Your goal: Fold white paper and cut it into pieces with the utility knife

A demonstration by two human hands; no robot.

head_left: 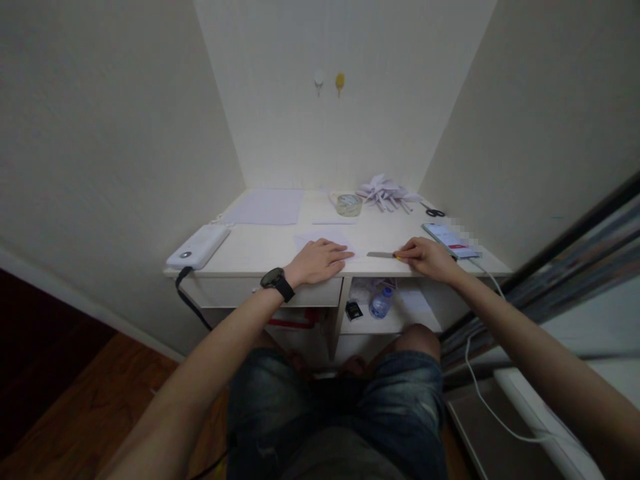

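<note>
My left hand [323, 261], with a black watch on its wrist, lies flat on a piece of white paper [303, 241] near the desk's front edge. Its fingers stretch to the right, and much of the paper is hidden under them. In my right hand [426, 258], closed fingers grip a utility knife [381, 255] with a long grey blade and a bit of yellow by the fingertips. The blade lies low over the desk, pointing left toward the paper and apart from my left fingers.
On the white desk [260, 250] are paper sheets [270, 205], a roll of tape [349, 205], folded paper pinwheels [384, 191], scissors [434, 212], a phone [447, 239] with a cable, and a white device [200, 245]. A bottle [381, 303] stands on the shelf below. Walls enclose the desk.
</note>
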